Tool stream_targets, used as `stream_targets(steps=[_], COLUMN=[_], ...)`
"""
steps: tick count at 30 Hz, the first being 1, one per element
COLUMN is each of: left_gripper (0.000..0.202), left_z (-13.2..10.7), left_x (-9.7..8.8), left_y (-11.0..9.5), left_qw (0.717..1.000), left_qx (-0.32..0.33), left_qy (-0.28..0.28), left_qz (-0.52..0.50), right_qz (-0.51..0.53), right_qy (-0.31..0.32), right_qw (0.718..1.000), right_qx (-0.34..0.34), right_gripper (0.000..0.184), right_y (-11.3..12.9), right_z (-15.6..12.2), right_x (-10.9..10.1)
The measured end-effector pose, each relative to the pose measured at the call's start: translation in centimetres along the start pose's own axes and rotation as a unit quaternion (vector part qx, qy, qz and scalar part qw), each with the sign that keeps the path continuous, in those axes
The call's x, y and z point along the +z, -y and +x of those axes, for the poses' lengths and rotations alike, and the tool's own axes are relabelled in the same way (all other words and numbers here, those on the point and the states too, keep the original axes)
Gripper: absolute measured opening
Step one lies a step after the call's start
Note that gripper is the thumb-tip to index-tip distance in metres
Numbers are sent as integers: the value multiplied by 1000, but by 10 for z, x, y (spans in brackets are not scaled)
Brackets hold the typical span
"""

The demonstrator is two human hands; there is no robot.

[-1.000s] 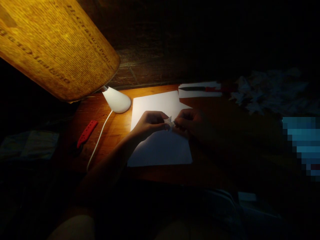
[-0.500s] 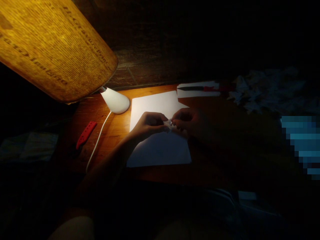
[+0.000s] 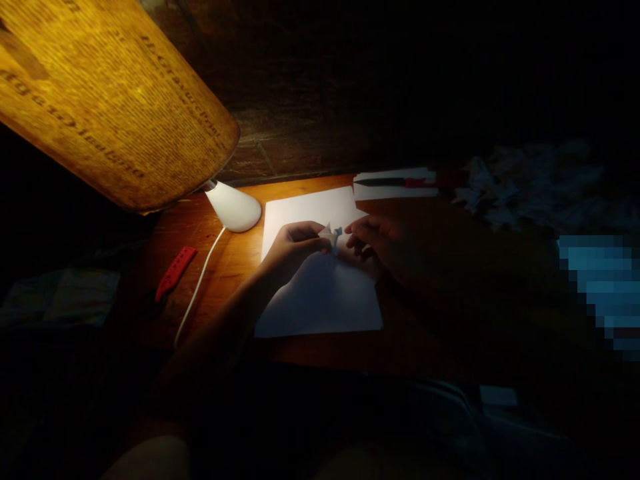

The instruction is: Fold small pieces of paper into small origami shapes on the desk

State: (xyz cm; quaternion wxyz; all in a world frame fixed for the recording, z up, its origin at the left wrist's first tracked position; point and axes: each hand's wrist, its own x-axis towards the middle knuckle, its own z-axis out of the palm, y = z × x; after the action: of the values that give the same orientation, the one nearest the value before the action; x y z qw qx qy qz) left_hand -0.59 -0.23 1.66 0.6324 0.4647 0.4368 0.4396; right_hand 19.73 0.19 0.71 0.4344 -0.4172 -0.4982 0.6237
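Note:
A small piece of folded white paper (image 3: 332,235) with pointed ends is pinched between the fingers and thumb of my left hand (image 3: 299,244). Just to its right, my right hand (image 3: 377,239) is apart from the paper, its fingers bent loosely with gaps between them. Both hands are over a stack of white paper sheets (image 3: 310,300) on the wooden table (image 3: 227,280). My left arm and hand cast a shadow over the sheets' near half.
At the left stands a lamp with a yellow printed shade (image 3: 125,100), a white base (image 3: 234,208) and a cord. A red-handled tool (image 3: 175,272) lies nearby. Behind are paper strips (image 3: 370,192) under a dark-bladed knife (image 3: 383,182); a pile of folded papers (image 3: 520,183) sits in shadow.
My right hand has let go of the folded paper and drawn slightly right, its fingers spreading. The paper stays in my left hand, now more exposed. The view has shifted a little.

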Motion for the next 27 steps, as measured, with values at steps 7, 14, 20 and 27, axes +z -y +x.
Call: stream_targets(steps=[7,14,20,27], left_gripper=[16,20,18,17], left_z=[5,2,1,2], left_x=[3,8,10,6], left_y=[2,4,4,5], left_qw=[997,999,999,998], left_qx=[6,-7,-8,5], left_qy=[-45,-42,-35,-37], left_qz=[-59,-32,-26,-46], right_qz=[-133,-165,-202,-243], right_qy=[37,29,28,0], right_qw=[989,982,969,956], right_qx=[-45,-88,-136,-162], right_gripper=[29,24,14,21], right_y=[0,-8,-6,-6], right_z=[-6,-4,-5,-7], right_x=[4,6,5,6])
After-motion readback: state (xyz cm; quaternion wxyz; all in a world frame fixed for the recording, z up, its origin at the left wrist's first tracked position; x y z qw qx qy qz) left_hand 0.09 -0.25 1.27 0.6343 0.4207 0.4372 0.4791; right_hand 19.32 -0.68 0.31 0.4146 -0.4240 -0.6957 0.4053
